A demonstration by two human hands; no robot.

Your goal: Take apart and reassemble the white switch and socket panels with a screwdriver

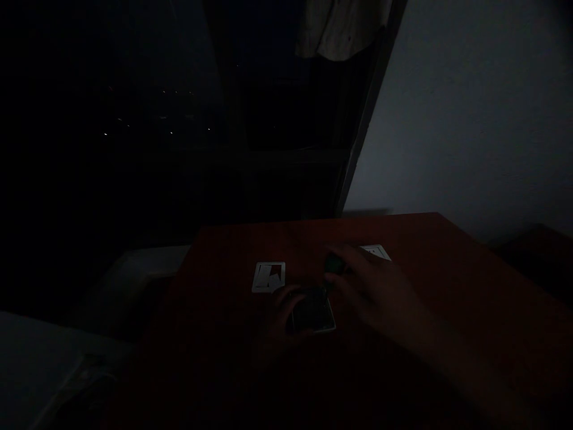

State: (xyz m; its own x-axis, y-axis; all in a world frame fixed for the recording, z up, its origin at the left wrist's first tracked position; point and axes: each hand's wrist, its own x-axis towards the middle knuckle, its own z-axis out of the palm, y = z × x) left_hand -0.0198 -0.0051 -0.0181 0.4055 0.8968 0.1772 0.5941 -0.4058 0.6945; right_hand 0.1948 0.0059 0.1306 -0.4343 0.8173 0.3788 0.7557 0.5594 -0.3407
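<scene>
The picture is very dark. My left hand (282,316) curls around the left side of a dark, flat square piece with a pale edge (316,310), low over or on the reddish table (224,310); which of the two I cannot tell. Between the thumb and fingers of my right hand (376,286) is a small dark green object (333,264), whose kind does not show. It sits just above the square piece's far edge. Beyond my left hand lies a white square frame (255,280) with pale pieces (265,275) inside it.
A white card or frame with dark marks (376,251) lies behind my right hand, partly covered by it. A dark window (277,119) with a hanging cloth (342,30) stands past the table. A pale wall (465,119) rises at the right.
</scene>
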